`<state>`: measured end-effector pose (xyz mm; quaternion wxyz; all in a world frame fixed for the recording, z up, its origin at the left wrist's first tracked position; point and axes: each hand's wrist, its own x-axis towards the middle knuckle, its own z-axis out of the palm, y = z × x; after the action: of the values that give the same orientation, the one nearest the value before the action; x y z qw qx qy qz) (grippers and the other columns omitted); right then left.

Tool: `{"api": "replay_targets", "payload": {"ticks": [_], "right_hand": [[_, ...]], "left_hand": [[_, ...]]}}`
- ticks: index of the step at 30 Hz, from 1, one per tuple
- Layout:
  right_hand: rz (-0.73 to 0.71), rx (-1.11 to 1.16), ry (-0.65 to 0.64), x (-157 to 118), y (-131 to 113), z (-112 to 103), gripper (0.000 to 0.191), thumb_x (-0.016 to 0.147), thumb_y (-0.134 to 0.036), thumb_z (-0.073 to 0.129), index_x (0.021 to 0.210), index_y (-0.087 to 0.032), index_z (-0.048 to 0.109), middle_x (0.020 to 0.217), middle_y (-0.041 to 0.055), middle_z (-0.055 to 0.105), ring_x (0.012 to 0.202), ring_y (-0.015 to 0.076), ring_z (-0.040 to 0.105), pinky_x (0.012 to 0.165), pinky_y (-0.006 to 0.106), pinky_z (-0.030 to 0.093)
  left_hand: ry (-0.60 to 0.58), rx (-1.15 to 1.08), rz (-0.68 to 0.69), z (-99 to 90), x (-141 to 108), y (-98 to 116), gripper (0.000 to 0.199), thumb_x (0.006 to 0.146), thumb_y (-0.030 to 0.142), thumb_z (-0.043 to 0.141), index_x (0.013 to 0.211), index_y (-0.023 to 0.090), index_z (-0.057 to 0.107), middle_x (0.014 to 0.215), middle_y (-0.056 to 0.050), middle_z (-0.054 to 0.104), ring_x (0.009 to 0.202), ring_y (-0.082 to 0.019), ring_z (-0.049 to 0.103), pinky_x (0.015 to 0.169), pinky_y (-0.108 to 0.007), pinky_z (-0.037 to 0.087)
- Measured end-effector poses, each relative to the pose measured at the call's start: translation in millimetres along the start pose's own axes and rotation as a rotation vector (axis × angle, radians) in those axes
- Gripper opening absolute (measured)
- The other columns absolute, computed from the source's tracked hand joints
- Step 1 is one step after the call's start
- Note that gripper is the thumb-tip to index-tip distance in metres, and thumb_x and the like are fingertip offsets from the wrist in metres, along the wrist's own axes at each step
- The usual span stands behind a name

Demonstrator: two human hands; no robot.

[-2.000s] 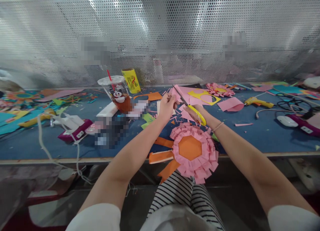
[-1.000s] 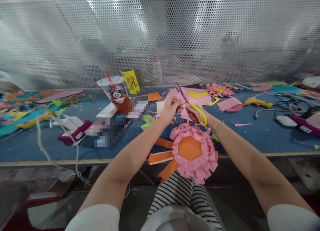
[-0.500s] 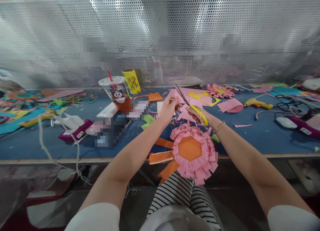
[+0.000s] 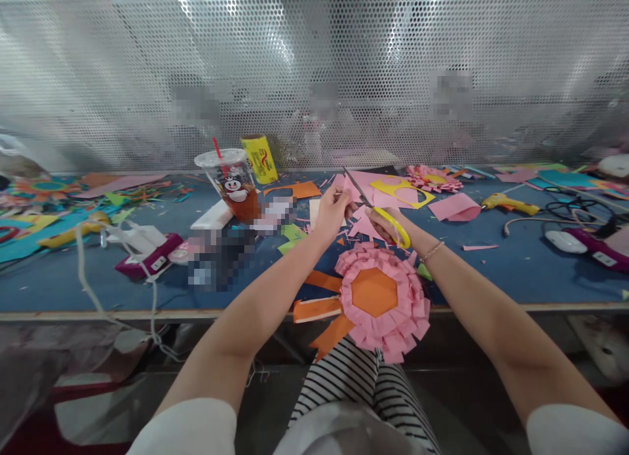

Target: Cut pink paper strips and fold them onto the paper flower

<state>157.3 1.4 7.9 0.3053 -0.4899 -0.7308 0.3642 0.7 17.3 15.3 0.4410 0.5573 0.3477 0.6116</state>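
My right hand (image 4: 386, 225) is closed on the yellow handles of a pair of scissors (image 4: 400, 227), whose blades point up and left. Just left of the blades, my left hand (image 4: 336, 208) pinches a piece of pink paper (image 4: 347, 187). The blades reach beside that paper; whether they touch it I cannot tell. Below both hands, at the table's front edge, lies a large pink paper rosette (image 4: 413, 297) with an orange centre (image 4: 374, 292) and orange ribbon tails (image 4: 334, 334) to its left.
A drink cup (image 4: 236, 189) with a red straw and a yellow roll (image 4: 260, 158) stand left of centre. Purple power strips (image 4: 160, 257) with cables lie at both sides. Yellow glue guns (image 4: 511, 204), a smaller rosette (image 4: 432, 178) and paper scraps lie around. A perforated metal screen (image 4: 314, 55) rises behind.
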Motion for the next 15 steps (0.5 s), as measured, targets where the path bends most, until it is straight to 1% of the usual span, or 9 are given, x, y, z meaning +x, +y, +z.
{"api": "replay_targets", "payload": {"ticks": [3,6,8,10,12,15], "right_hand": [[0.022,-0.068,0.025,-0.9,-4.9,0.2,0.059,0.075,-0.072,0.031,0.05,-0.019,0.037,0.03,-0.003,0.034,0.029,0.0079,0.035,0.034,0.022,0.027],[0.025,-0.078,0.048,0.0,-3.8,1.4,0.06,0.075,-0.072,0.03,0.048,-0.019,0.038,0.03,-0.002,0.035,0.028,0.0082,0.036,0.034,0.022,0.028],[-0.003,-0.044,0.045,-0.5,-1.9,1.9,0.059,0.075,-0.072,0.031,0.05,-0.019,0.039,0.032,-0.0024,0.037,0.028,0.0082,0.037,0.033,0.022,0.028],[-0.034,0.017,0.009,-2.6,-1.8,1.9,0.058,0.074,-0.072,0.032,0.052,-0.019,0.039,0.034,-0.0033,0.038,0.028,0.0079,0.037,0.032,0.021,0.028],[-0.039,0.076,-0.029,-5.8,-3.9,1.4,0.057,0.075,-0.071,0.032,0.053,-0.019,0.039,0.033,-0.0038,0.038,0.028,0.0075,0.036,0.032,0.021,0.028],[-0.047,0.106,-0.04,-9.6,-7.6,0.5,0.057,0.077,-0.07,0.031,0.051,-0.019,0.038,0.031,-0.0036,0.037,0.027,0.0073,0.036,0.033,0.021,0.03]], "left_hand": [[-0.004,-0.014,0.021,-0.3,0.9,-1.7,0.022,0.079,0.036,0.052,0.073,0.018,0.041,0.052,0.004,0.055,0.037,-0.003,0.043,0.041,-0.016,0.032],[-0.001,-0.03,0.02,-0.8,1.9,-3.1,0.021,0.079,0.035,0.052,0.073,0.018,0.041,0.052,0.004,0.055,0.037,-0.003,0.042,0.041,-0.016,0.032],[0.002,-0.04,0.01,-1.1,2.1,-3.1,0.021,0.079,0.035,0.052,0.073,0.018,0.042,0.052,0.004,0.055,0.037,-0.003,0.042,0.04,-0.016,0.031],[-0.005,-0.044,0.004,-0.9,1.4,-2.4,0.022,0.078,0.035,0.053,0.074,0.018,0.042,0.053,0.004,0.056,0.037,-0.003,0.042,0.04,-0.016,0.031],[-0.028,-0.035,-0.005,-0.3,0.0,-1.5,0.021,0.078,0.035,0.053,0.074,0.018,0.042,0.053,0.003,0.056,0.037,-0.003,0.043,0.04,-0.016,0.031],[-0.055,-0.004,-0.035,1.3,-2.2,-0.5,0.02,0.078,0.034,0.053,0.073,0.018,0.042,0.053,0.004,0.057,0.037,-0.003,0.042,0.04,-0.015,0.031]]}}
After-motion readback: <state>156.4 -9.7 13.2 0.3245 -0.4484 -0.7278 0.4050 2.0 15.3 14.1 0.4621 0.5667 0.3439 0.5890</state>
